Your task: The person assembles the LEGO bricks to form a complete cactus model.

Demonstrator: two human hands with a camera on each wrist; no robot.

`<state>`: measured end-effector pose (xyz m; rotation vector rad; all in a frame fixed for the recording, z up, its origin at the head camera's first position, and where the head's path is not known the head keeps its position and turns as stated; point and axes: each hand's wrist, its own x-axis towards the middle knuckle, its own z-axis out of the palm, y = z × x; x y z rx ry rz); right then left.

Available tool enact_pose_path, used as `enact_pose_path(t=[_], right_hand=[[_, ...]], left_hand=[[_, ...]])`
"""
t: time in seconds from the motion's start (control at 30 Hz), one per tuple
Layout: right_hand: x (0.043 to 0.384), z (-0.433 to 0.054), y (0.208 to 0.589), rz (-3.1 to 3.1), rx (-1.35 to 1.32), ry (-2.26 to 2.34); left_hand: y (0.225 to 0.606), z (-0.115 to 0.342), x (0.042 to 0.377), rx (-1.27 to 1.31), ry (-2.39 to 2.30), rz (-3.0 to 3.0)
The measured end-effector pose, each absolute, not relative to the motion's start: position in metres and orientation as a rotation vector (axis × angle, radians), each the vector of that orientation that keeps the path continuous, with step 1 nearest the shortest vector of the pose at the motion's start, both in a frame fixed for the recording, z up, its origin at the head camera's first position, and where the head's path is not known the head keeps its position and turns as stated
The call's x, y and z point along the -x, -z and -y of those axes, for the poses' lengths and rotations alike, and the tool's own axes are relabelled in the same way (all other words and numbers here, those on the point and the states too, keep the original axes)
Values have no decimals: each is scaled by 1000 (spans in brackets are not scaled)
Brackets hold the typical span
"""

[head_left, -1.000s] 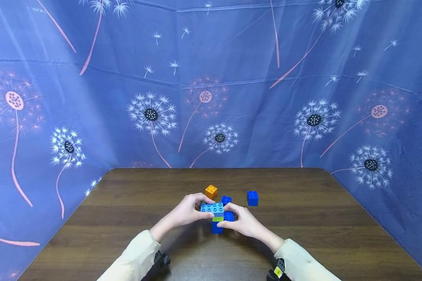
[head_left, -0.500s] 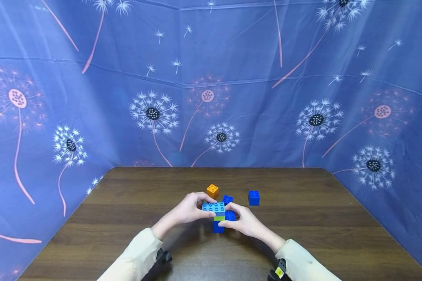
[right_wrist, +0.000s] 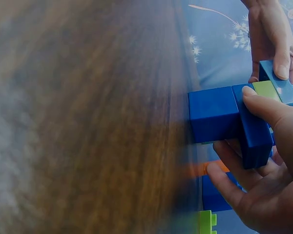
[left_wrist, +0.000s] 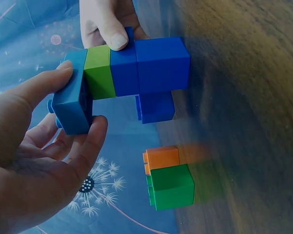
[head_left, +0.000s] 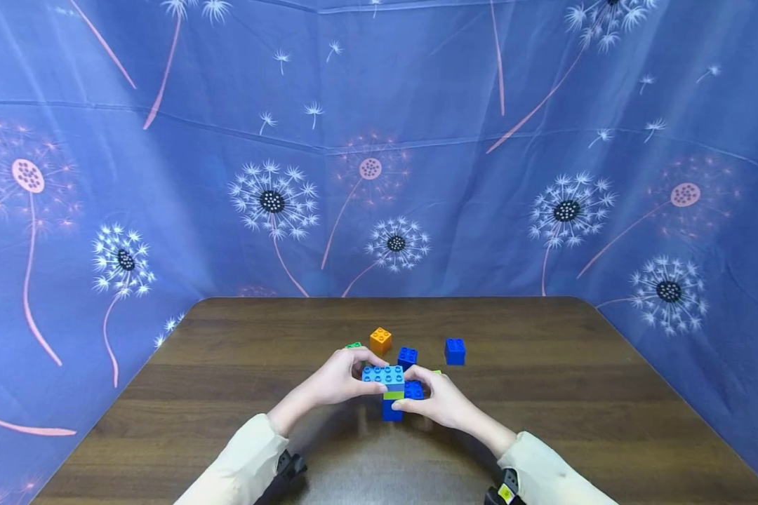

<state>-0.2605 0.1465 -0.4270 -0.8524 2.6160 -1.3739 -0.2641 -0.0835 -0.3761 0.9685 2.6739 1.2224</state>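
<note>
A stack of toy building bricks stands upright at mid table between both hands. Its top is a long light blue brick jutting left, over a lime green brick. Below come a long dark blue brick jutting right and a square dark blue brick at the base. My left hand pinches the light blue brick, thumb on the near side and fingers on the far side. With thumb and fingers, my right hand grips the long dark blue brick.
Behind the stack sit an orange brick and a blue brick. Another blue brick stands farther right. A green brick is partly hidden behind my left hand in the head view; a lime brick lies behind my right.
Both hands keep their hold on the stack, almost unmoved. The head view has shifted slightly, and bits of the green and lime bricks now show behind the hands.
</note>
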Motion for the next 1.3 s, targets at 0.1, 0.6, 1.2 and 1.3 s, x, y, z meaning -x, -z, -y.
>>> enact_pose_path(t=[0.1, 0.6, 1.2, 1.3], right_hand=[[260, -146, 426, -2621, 869, 1371], [260, -146, 425, -2630, 851, 1344], [261, -147, 427, -2629, 874, 1335], [261, -147, 428, -2602, 869, 1356]], left_hand=[[375, 84, 262, -951, -1233, -2660], [377, 84, 263, -934, -1228, -2675], [377, 84, 263, -909, -1243, -2652], [378, 85, 263, -910, -1232, -2649]])
